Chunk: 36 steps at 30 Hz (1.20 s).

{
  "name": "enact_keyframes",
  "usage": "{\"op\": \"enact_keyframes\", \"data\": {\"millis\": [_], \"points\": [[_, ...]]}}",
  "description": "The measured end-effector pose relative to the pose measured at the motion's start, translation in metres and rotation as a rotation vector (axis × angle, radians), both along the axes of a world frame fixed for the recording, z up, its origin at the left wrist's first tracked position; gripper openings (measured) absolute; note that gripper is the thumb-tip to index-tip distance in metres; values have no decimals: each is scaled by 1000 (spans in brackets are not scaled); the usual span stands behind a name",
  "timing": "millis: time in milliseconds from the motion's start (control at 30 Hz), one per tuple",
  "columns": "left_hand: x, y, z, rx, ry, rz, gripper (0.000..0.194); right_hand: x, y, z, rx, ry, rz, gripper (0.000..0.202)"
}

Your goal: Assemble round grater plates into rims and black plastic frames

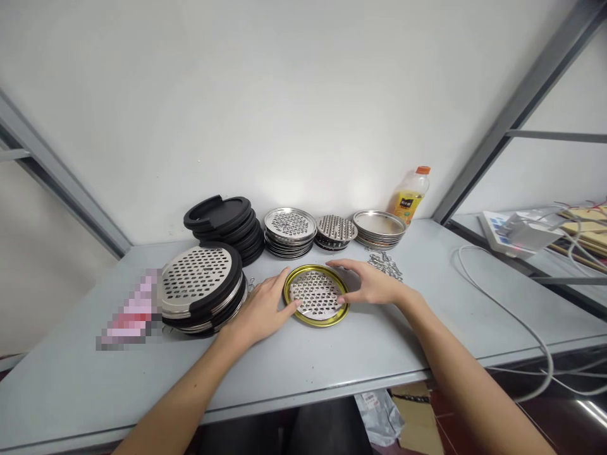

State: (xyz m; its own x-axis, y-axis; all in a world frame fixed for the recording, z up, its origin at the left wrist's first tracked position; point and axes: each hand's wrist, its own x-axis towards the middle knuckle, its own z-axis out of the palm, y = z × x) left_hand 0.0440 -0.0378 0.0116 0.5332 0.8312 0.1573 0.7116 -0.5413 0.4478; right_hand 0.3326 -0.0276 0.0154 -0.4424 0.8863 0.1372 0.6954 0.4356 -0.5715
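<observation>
A round, shallow gold dish [315, 322] lies on the table in front of me. Inside its rim sits a silver perforated grater disc [317, 294]. My left hand [264, 308] holds the dish from the left, thumb near the front rim and fingertips at the upper left. From the other side my right hand [372, 282] grips it, with its thumb at the right edge of the disc and its forefinger over the back rim. Left of my left hand stands a stack of grater discs with black rings [199, 281]. Behind my right hand lie small metal clips [385, 264] in a pile.
Along the wall stand black plastic rings [225, 218], stacked silver graters [290, 226], smaller grater discs [336, 229] and plain metal dishes [379, 224]. A drink bottle [411, 196] is behind them. A white cable [502, 303] crosses the table's right side. A pixelated pink item [135, 313] lies left.
</observation>
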Motion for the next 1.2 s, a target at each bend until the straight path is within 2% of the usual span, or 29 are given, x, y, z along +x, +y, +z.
{"op": "enact_keyframes", "data": {"millis": [167, 300, 467, 733, 1033, 1200], "points": [[5, -1, -4, 8, -58, -59, 76, -2, -3, -6, -28, -29, 26, 96], [9, -1, -6, -9, -79, -97, 82, -7, -1, -8, -19, -26, 53, 98], [12, -1, -8, -7, -100, -95, 85, -13, -1, -5, 40, -63, 37, 97], [15, -2, -10, 1, -105, -79, 86, -22, -6, -1, 76, -66, 107, 94], [13, -3, -6, -7, -53, -100, 82, -27, -9, 4, 118, -55, 122, 80], [12, -3, -3, -11, -22, -108, 78, -27, -9, 5, 105, -55, 117, 83]]}}
